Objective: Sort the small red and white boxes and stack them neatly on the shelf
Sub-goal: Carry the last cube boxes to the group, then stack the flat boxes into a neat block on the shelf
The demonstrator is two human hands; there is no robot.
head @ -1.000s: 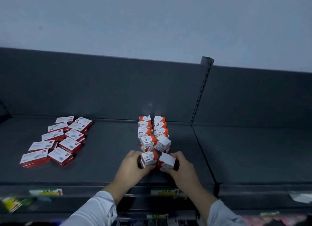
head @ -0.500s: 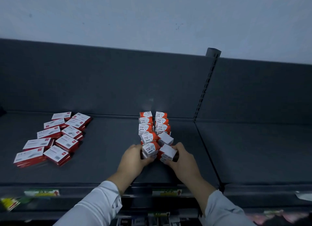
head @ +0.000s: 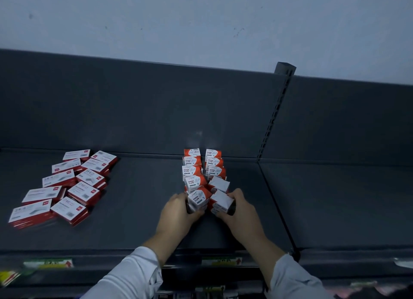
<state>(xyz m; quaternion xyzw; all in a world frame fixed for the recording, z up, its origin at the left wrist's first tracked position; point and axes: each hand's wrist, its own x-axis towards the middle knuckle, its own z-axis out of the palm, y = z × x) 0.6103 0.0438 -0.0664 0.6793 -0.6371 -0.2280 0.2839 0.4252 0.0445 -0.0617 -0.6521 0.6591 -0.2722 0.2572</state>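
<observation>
Two rows of small red and white paper clip boxes (head: 192, 171) run from the shelf's back panel toward me, stacked two high, on the dark grey shelf (head: 143, 209). My left hand (head: 178, 211) grips the nearest box of the left row (head: 199, 199). My right hand (head: 239, 209) grips the nearest box of the right row (head: 221, 201), which is tilted. The box behind it (head: 219, 183) is also askew.
A group of flat red and white staple boxes (head: 67, 184) lies in two rows on the left of the shelf. A slotted upright post (head: 277, 111) divides this bay from the bay on the right (head: 335, 200). Price labels (head: 221, 261) sit on the shelf's front edge.
Both hands have pushed the two front boxes back against their rows, closing the gap. The rows look tighter now.
</observation>
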